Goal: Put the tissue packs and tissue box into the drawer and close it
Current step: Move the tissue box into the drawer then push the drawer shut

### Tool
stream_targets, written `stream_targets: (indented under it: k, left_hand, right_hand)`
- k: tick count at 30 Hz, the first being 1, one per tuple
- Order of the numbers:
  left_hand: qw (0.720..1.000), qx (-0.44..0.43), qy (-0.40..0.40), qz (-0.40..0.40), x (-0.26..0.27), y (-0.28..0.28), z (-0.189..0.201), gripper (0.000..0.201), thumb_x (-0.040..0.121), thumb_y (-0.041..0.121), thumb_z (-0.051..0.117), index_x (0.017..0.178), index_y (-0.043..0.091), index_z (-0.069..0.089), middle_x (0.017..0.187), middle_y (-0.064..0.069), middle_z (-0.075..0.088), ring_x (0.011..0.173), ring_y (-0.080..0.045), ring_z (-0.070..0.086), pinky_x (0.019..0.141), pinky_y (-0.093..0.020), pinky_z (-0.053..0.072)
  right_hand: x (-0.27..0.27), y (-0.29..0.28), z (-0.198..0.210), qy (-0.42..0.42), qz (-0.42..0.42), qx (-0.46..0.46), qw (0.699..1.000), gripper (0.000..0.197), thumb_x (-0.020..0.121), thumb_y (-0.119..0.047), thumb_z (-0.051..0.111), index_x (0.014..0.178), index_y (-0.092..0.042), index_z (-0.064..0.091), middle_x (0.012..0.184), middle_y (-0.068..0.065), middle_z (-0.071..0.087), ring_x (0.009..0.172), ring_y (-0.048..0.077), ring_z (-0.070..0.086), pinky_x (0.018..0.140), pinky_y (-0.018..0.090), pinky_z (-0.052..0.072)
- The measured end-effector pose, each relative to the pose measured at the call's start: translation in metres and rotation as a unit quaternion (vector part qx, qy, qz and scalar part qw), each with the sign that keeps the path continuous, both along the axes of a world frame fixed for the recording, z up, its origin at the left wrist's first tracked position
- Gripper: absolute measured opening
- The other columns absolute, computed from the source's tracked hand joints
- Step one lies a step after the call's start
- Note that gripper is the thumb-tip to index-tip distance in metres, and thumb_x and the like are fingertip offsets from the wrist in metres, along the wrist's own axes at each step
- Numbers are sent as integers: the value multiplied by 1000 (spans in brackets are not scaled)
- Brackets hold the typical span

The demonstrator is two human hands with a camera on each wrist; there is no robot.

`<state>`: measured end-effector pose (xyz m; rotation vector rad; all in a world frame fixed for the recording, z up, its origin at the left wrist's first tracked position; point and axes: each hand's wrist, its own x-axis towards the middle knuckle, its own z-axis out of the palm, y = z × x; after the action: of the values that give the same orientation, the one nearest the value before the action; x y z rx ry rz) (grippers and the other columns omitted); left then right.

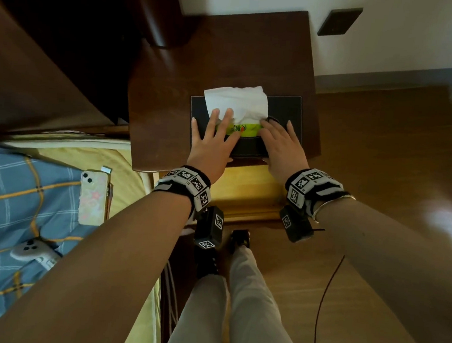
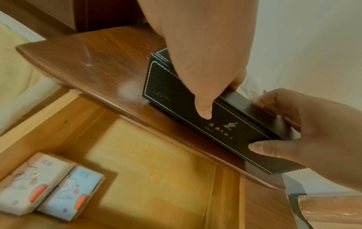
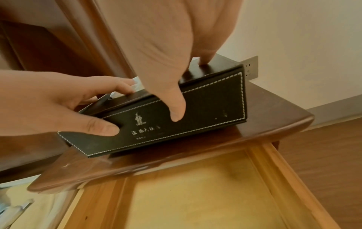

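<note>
Two tissue packs [image 2: 49, 186] lie side by side in open drawer [image 2: 156, 170], nearest the person, w/ one pink, one blue. Drawer sits pulled out below tabletop [image 1: 171, 91]. Tissue box [image 3: 176, 117], black w/ white stitching, stands on tabletop near front edge. Left hand [image 1: 214, 139] grip: fingers spread on box top, thumb on its front face. Right hand [image 1: 282, 146] grip: same, fingers on top, thumb on front. White tissue [image 1: 238, 100] sticks out of box top, beyond fingers. Phone [image 1: 93, 197] on bed [image 1: 14, 195], left.
</note>
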<state>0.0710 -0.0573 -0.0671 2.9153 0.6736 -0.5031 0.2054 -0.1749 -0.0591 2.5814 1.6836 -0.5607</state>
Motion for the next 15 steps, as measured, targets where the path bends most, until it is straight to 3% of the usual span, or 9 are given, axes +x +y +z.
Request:
stream_targets:
  k: [4,8,15]
  left_hand:
    - [1000,9,-8,-5,-31,-17,12,66,90,34,62,148,26,30,163,-9,2,150,-36,-1,112,-68,6]
    - [1000,-12,-6,7,-58,-39,23,66,89,37,62,146,26,33,160,-8,16,148,-33,13,115,-64,12]
    - [998,-56,20,31,-91,-94,23,67,91,31,60,149,23,27,162,-9,8,149,-34,6,116,-63,13]
  right_hand:
    - [-27,-19,11,11,7,-3,1000,59,84,-7,65,137,-13,39,157,5,28,148,24,17,121,44,0]
    - [-51,-40,19,38,-2,-13,999,60,85,-7,65,138,-14,38,157,5,28,148,23,16,121,45,0]
    - [-77,-84,20,89,7,-45,995,63,84,-3,64,140,-12,36,155,8,32,149,21,16,121,44,1]
